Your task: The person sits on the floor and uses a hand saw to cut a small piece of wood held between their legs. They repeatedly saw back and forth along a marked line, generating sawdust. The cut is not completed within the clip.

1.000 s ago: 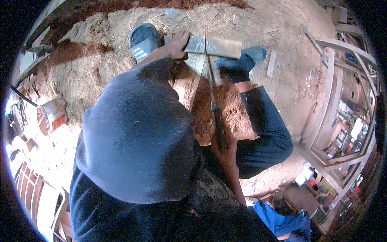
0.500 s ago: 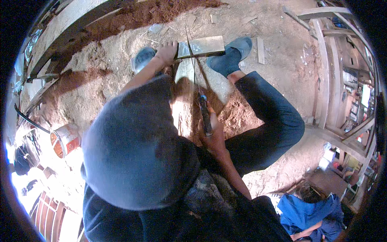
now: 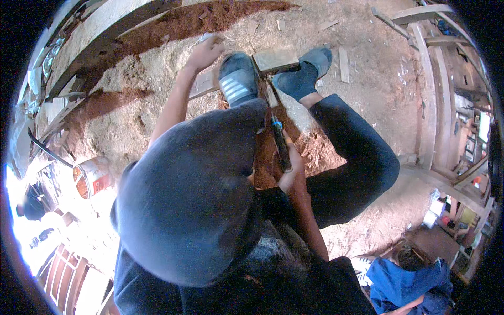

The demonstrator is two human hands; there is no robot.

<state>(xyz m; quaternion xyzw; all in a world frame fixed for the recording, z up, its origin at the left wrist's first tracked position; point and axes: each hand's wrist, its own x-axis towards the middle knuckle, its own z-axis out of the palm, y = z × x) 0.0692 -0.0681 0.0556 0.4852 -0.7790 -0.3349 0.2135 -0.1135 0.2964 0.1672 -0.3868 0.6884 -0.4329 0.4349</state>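
My right hand (image 3: 295, 170) grips the dark handle of a handsaw (image 3: 281, 147), which has a blue part where the blade begins. The narrow blade points away from me and passes beside the wooden board (image 3: 275, 60). My left foot, in a dark slipper with pale stripes (image 3: 237, 84), rests across the board; a piece of wood (image 3: 203, 84) shows to its left. Above that piece, my left hand (image 3: 206, 51) is raised off the wood with fingers loosely bent and nothing visible in them. My right slipper (image 3: 317, 62) stands at the board's right end.
Long timber beams (image 3: 105, 39) lie at the far left, and a wooden frame (image 3: 428, 94) stands at the right. A bucket (image 3: 92, 177) sits at the left. Another person in blue (image 3: 412, 283) is at the lower right. A wood strip (image 3: 344, 64) lies on the dirt.
My left hand has let go of the board and lifted away to the left. My left foot has moved right, onto the board. The saw stays in my right hand, shifted slightly right.
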